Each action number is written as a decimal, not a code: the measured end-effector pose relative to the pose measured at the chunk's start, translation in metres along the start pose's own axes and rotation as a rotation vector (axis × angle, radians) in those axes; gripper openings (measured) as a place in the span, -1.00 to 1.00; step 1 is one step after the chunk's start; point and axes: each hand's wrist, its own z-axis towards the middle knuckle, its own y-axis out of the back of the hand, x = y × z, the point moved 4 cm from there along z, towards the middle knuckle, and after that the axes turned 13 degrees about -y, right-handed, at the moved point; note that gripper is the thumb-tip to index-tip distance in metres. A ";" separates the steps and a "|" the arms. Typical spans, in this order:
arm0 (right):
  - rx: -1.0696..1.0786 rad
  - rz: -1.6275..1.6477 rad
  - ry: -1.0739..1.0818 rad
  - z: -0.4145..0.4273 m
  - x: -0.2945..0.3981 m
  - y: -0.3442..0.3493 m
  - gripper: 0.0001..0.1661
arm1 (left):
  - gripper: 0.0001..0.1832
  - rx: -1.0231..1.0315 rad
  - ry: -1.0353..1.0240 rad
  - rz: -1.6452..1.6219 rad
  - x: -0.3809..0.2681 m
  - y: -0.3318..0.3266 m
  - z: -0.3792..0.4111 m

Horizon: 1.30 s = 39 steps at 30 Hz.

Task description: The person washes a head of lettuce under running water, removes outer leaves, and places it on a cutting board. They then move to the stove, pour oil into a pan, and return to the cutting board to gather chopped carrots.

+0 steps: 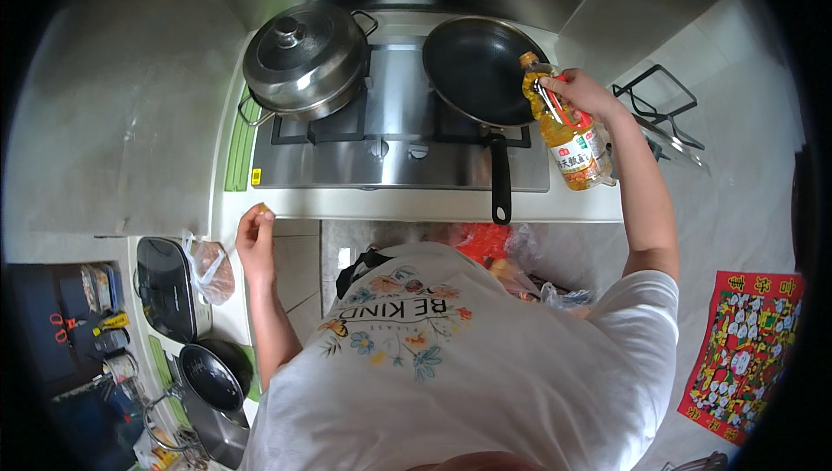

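Observation:
My right hand (582,95) grips the red handle of a clear plastic bottle of yellow cooking oil (572,146). The bottle is tilted, its neck over the right rim of a black frying pan (481,68) on the right burner. An orange-brown cap appears to be on its mouth. The pan's black handle points towards me. My left hand (257,234) pinches a small orange-brown thing between thumb and fingertips, near the counter's front left edge; what it is, I cannot tell. A lidded steel pot (305,61) stands on the left burner of the gas hob (396,113).
A wire rack (660,97) and a lid lean beside the counter at the right. On the left counter are a black-lidded appliance (166,289), a tied plastic bag (211,269) and a dark pan (211,377) by the sink. Bags lie below the front edge.

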 end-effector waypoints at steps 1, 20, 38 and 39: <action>0.018 -0.010 -0.012 0.004 0.002 0.002 -0.39 | -0.68 -0.012 -0.037 0.008 -0.002 -0.003 0.000; 0.054 -0.144 -0.039 0.037 0.014 0.012 -0.40 | -0.66 0.060 -0.289 0.229 -0.039 -0.006 -0.029; 0.012 -0.080 -0.023 0.063 0.036 0.019 -0.43 | -0.64 0.097 -0.311 0.311 -0.053 -0.003 -0.036; 0.008 -0.039 -0.027 0.062 0.037 0.021 -0.44 | -0.64 0.099 -0.310 0.313 -0.054 -0.003 -0.036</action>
